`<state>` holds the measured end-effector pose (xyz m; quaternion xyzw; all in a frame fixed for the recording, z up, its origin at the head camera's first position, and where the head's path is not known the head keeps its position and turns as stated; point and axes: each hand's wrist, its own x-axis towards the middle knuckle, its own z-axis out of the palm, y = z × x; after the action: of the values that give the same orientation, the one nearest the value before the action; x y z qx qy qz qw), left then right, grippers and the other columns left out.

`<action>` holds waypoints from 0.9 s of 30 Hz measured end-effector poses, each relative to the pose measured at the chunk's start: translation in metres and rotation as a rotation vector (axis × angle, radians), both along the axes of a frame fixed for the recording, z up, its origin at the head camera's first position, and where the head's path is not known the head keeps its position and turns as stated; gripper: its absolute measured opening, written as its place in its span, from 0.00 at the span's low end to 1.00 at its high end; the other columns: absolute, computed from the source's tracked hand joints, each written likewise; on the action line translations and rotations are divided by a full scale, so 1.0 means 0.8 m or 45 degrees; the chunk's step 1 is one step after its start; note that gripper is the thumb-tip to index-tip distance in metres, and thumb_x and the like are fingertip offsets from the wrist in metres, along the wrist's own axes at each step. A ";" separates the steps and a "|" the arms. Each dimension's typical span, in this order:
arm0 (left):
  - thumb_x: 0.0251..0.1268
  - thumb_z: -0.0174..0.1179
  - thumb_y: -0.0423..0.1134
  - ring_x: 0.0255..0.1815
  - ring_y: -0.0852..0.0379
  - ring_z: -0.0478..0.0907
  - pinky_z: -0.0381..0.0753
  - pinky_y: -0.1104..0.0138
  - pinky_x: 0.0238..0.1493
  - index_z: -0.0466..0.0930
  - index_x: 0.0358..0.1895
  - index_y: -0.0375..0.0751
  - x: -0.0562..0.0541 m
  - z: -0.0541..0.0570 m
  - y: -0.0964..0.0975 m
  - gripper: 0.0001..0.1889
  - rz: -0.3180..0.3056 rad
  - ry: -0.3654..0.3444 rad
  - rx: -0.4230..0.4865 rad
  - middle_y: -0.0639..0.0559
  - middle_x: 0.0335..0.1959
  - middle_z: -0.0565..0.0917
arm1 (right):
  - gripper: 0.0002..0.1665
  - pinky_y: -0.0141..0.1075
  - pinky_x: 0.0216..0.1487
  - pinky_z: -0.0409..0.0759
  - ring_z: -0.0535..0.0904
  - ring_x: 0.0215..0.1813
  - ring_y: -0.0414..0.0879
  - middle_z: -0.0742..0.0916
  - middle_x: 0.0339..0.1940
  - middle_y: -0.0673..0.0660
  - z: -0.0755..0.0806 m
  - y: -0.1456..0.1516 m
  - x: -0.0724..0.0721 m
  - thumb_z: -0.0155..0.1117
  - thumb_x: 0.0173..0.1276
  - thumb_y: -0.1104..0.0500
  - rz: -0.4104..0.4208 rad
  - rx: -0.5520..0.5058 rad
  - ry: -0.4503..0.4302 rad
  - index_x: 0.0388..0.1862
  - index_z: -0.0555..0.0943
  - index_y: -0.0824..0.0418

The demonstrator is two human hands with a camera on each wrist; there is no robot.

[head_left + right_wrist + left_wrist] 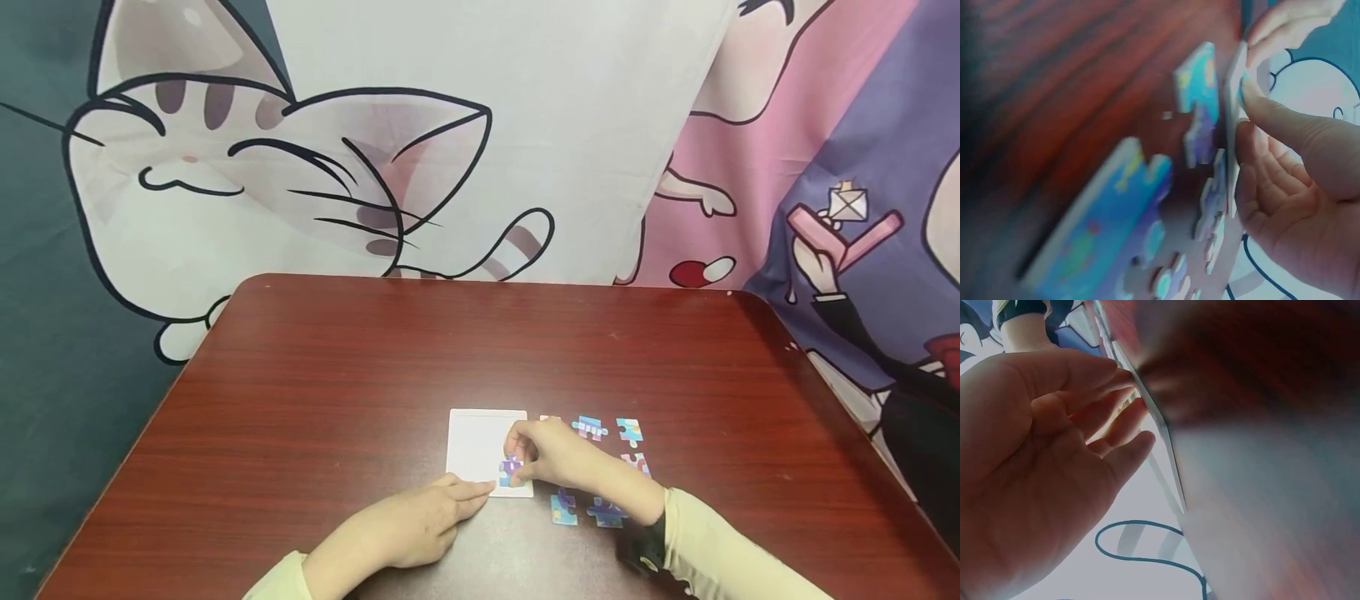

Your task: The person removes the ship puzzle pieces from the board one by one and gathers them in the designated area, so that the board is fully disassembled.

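Observation:
A white square puzzle board (pixel 472 442) lies on the table. My right hand (pixel 553 454) is over its right side and pinches a purple and blue jigsaw piece (pixel 509 472) near the lower right corner, thumb and fingertips at the piece. In the right wrist view that right hand (pixel 1304 150) has its thumb down at the board's face (pixel 1235 125). My left hand (pixel 420 521) rests at the board's near edge with extended fingers, fingertips beside the piece. The left wrist view shows the left hand (pixel 1054 444) with its fingers reaching the board's rim (pixel 1159 422).
Several loose jigsaw pieces lie right of the board, among them a blue corner piece (pixel 630 430), a pink and blue one (pixel 590 427), and two nearer ones (pixel 564 508). The right forearm covers some. A brown table (pixel 337 358) stands before a cartoon cloth (pixel 600 125).

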<state>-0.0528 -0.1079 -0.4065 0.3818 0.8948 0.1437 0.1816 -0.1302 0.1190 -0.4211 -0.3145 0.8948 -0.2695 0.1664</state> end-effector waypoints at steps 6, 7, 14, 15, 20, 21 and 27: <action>0.66 0.51 0.34 0.61 0.66 0.63 0.75 0.68 0.56 0.67 0.66 0.44 0.001 0.002 0.000 0.24 0.050 -0.080 0.004 0.62 0.70 0.62 | 0.17 0.24 0.26 0.73 0.69 0.24 0.30 0.78 0.21 0.42 -0.003 0.007 0.007 0.74 0.49 0.59 0.082 -0.083 0.043 0.34 0.74 0.56; 0.66 0.50 0.34 0.61 0.66 0.63 0.75 0.68 0.56 0.68 0.66 0.44 0.001 0.002 0.000 0.24 0.045 -0.067 0.002 0.61 0.70 0.62 | 0.17 0.24 0.27 0.74 0.70 0.24 0.30 0.79 0.21 0.43 -0.002 0.007 0.008 0.73 0.50 0.59 0.101 -0.089 0.054 0.35 0.74 0.56; 0.68 0.47 0.32 0.62 0.61 0.67 0.74 0.68 0.57 0.73 0.61 0.42 -0.002 0.000 0.002 0.20 0.039 0.065 0.045 0.57 0.65 0.70 | 0.17 0.23 0.29 0.74 0.72 0.25 0.30 0.81 0.22 0.43 0.002 0.010 0.013 0.70 0.55 0.58 0.193 -0.070 0.120 0.38 0.72 0.55; 0.68 0.48 0.31 0.61 0.61 0.69 0.75 0.68 0.56 0.75 0.59 0.41 -0.003 -0.001 0.003 0.18 0.033 0.102 0.060 0.56 0.63 0.72 | 0.17 0.23 0.28 0.74 0.71 0.24 0.30 0.81 0.23 0.44 0.002 0.010 0.013 0.70 0.55 0.58 0.202 -0.070 0.128 0.38 0.72 0.56; 0.65 0.51 0.30 0.55 0.58 0.75 0.76 0.71 0.54 0.80 0.52 0.40 -0.012 -0.003 0.008 0.15 0.008 0.239 0.095 0.54 0.54 0.79 | 0.18 0.23 0.30 0.74 0.71 0.25 0.31 0.82 0.24 0.46 0.004 0.010 0.011 0.70 0.54 0.58 0.245 -0.059 0.159 0.38 0.71 0.55; 0.65 0.52 0.30 0.54 0.59 0.76 0.76 0.71 0.53 0.81 0.51 0.41 -0.013 -0.003 0.009 0.15 0.005 0.248 0.094 0.54 0.53 0.80 | 0.17 0.23 0.29 0.74 0.70 0.25 0.31 0.81 0.23 0.45 0.004 0.010 0.010 0.70 0.54 0.58 0.254 -0.058 0.164 0.38 0.71 0.55; 0.62 0.53 0.29 0.48 0.60 0.77 0.78 0.71 0.48 0.83 0.51 0.46 -0.019 -0.004 0.011 0.16 -0.014 0.271 0.091 0.55 0.46 0.81 | 0.13 0.22 0.26 0.72 0.66 0.23 0.30 0.78 0.21 0.42 0.005 0.015 0.009 0.69 0.56 0.58 0.295 -0.100 0.175 0.36 0.74 0.53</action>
<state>-0.0678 -0.0989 -0.4099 0.4061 0.9012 0.1331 0.0725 -0.1234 0.1311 -0.4172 -0.4398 0.8506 -0.2610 0.1222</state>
